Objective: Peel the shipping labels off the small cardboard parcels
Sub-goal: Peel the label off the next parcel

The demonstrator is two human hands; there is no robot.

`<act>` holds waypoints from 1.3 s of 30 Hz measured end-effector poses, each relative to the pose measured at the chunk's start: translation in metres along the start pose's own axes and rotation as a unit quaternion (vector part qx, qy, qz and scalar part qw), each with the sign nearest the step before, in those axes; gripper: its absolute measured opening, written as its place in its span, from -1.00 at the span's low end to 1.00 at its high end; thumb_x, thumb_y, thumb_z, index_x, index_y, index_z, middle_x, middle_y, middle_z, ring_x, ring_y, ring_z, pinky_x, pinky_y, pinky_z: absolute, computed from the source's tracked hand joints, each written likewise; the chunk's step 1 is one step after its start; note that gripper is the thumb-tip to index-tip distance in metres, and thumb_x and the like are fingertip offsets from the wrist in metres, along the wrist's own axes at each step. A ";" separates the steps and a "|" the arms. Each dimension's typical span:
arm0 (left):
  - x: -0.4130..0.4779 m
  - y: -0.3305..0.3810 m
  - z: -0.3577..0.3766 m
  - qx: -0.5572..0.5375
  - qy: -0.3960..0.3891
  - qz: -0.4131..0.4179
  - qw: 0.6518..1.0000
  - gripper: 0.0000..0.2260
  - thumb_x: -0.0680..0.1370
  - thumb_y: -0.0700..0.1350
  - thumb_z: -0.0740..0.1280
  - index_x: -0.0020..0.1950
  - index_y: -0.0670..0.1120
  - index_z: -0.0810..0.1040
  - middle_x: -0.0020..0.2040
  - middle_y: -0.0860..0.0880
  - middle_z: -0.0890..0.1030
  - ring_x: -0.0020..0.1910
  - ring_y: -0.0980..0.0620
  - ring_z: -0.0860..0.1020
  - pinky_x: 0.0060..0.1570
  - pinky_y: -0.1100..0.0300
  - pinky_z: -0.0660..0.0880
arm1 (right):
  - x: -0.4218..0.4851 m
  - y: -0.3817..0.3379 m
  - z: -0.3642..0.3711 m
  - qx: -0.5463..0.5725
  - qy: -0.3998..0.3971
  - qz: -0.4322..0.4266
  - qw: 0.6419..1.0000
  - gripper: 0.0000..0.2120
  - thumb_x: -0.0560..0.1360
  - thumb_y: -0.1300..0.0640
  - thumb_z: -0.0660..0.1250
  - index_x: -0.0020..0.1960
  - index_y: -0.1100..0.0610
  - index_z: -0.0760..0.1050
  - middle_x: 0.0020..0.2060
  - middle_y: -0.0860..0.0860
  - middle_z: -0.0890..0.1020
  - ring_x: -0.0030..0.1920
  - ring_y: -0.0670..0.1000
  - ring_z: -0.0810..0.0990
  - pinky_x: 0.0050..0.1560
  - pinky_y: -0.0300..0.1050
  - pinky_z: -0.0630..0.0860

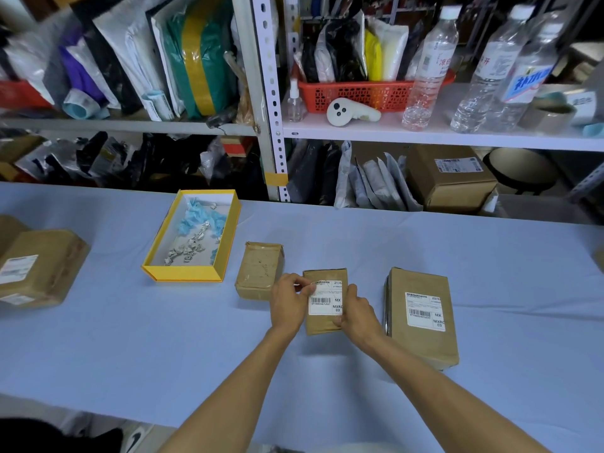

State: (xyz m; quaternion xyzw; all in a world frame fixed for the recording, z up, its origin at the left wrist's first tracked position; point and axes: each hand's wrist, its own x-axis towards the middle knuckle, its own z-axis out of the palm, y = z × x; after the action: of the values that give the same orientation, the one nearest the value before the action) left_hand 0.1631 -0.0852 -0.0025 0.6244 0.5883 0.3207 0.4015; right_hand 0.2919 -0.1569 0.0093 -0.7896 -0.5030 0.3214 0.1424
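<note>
A small cardboard parcel (322,326) lies in the middle of the blue table with a white shipping label (327,299) on top. My left hand (289,304) pinches the label's upper left corner, which curls up off the cardboard. My right hand (358,313) grips the parcel's right side and lower edge, thumb on the label's bottom corner. To the left sits a bare parcel (260,271) with torn label residue. On the right lies a larger parcel (421,317) with its label (425,310) intact.
A yellow open box (183,273) holding crumpled paper and blue scraps stands at the left of centre. Two more labelled parcels (39,268) lie at the far left. Metal shelves (274,132) packed with bags, bottles and a red basket rise behind the table.
</note>
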 end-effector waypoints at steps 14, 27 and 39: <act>-0.013 -0.001 -0.006 -0.095 -0.027 0.024 0.995 -0.64 0.41 -0.36 0.44 0.12 -0.04 0.57 0.02 0.07 0.64 0.02 0.11 0.60 -0.04 0.41 0.53 | 0.002 -0.001 -0.001 -0.006 -0.003 -0.002 1.000 -0.60 0.49 0.24 0.32 0.22 0.21 0.21 0.10 0.19 0.56 0.04 0.16 0.58 -0.19 -0.14 0.42; -0.012 -0.004 -0.005 -0.056 -0.014 0.025 0.998 -0.86 0.43 -0.23 0.47 -0.12 -0.02 0.60 -0.05 0.10 0.61 0.01 0.10 0.60 0.03 0.20 0.54 | 0.001 -0.001 -0.004 0.008 -0.007 -0.002 1.000 -0.65 0.49 0.23 0.31 0.18 0.19 0.21 0.08 0.18 0.56 -0.01 0.13 0.56 -0.16 -0.13 0.45; 0.000 0.007 -0.002 -0.020 -0.025 -0.025 0.999 -0.95 0.48 -0.21 0.44 -0.13 -0.18 0.63 -0.16 -0.04 0.65 -0.13 0.03 0.62 -0.20 0.31 0.51 | 0.000 0.006 -0.005 0.049 -0.009 -0.018 0.999 -0.50 0.49 0.23 0.31 0.36 0.12 0.20 0.11 0.14 0.58 0.07 0.14 0.56 0.01 -0.05 0.51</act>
State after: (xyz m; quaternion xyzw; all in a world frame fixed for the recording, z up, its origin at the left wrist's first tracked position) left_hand 0.1646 -0.0845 0.0050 0.6093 0.5866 0.3066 0.4367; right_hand 0.2992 -0.1593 0.0103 -0.7697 -0.5018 0.3503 0.1818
